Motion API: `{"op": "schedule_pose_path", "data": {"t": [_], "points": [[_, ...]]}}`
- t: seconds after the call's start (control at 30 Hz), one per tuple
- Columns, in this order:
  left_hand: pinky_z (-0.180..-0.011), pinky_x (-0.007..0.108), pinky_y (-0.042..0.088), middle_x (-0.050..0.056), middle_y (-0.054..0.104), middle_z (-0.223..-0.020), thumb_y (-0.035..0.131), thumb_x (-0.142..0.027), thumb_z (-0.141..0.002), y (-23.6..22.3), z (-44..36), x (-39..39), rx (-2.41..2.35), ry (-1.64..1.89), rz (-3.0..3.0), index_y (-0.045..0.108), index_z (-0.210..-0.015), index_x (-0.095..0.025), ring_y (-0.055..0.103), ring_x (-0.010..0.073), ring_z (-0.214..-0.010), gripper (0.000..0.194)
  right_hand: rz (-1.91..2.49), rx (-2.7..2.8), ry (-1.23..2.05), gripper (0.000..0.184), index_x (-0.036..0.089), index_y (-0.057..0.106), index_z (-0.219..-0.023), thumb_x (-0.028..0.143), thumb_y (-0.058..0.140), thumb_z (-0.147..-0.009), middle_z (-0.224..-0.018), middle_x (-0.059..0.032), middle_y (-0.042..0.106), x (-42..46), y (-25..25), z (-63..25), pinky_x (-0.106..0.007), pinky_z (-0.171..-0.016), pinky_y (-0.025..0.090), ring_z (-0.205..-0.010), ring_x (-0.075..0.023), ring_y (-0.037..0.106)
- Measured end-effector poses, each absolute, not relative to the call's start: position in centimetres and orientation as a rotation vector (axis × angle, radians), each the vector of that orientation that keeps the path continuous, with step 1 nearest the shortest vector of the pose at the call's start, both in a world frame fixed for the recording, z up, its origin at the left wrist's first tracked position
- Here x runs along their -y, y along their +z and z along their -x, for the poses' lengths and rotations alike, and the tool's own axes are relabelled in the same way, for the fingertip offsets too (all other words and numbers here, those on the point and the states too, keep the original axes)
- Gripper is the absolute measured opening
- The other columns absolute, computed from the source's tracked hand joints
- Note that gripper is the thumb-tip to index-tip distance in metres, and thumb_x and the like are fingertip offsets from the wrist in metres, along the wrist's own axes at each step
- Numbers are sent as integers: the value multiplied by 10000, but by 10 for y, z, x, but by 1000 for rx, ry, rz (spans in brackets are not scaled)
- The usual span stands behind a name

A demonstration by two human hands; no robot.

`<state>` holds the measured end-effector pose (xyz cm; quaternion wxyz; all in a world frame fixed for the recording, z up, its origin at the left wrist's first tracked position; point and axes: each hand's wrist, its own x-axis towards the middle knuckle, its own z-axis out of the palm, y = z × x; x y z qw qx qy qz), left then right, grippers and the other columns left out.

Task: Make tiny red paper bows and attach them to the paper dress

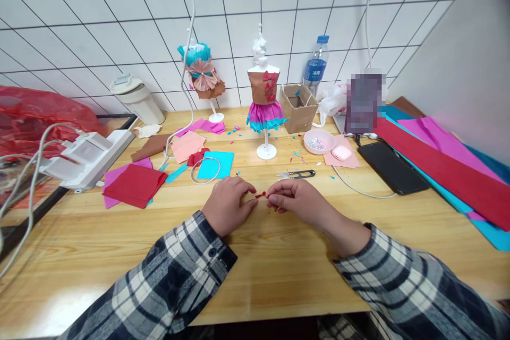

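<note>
Clock centred on the red paper scrap [261, 195], held between both hands over the near middle of the surface [274, 281]. Right hand [300, 201]: grip pinched, thumb against fingers, on the scrap's three o'clock end. Left hand [229, 204]: thumb and forefinger tips slightly parted at the nine o'clock end; whether they press it, I cannot tell. I read the facing fingertips as steadying so small a piece. Snips [297, 174] lie at two, near the right hand, presumably for quick reach. Dress form [258, 90] stands upright at twelve, red bows [270, 87] facing me; in plain sight for comparison, I judge. Pink dish [330, 141], between one and two, holds small pale bits, likely against scattering. Red sheet [135, 185] at nine, blue sheet [226, 162] at ten: set aside, I infer, to leave working room.
</note>
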<state>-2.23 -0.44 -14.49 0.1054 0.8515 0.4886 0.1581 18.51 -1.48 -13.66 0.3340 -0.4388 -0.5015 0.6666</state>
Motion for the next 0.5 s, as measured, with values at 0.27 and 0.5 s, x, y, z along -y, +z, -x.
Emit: {"op": "schedule_pose_path", "data": {"t": [0.27,0.5], "points": [[-724,364,440,64,687,-787,563,-246,-833,-144,8,4,-1459,454,-2495,693,-794,-197,625,220,-782,145,1255,1280,1673,246,186,618,-887,285,733,-693,-686,19,652,17,-140,-179,-227,-523,491,-575,-97,591],[-678,305,494,18,709,-759,587,-298,-823,-134,5,16,-1455,862,-1978,677,-792,-193,636,169,-725,141,1156,1207,1636,496,225,444,-1044,328,757,-673,-689,35,694,24,-138,-170,-262,-554,494,-579,-134,621]]}}
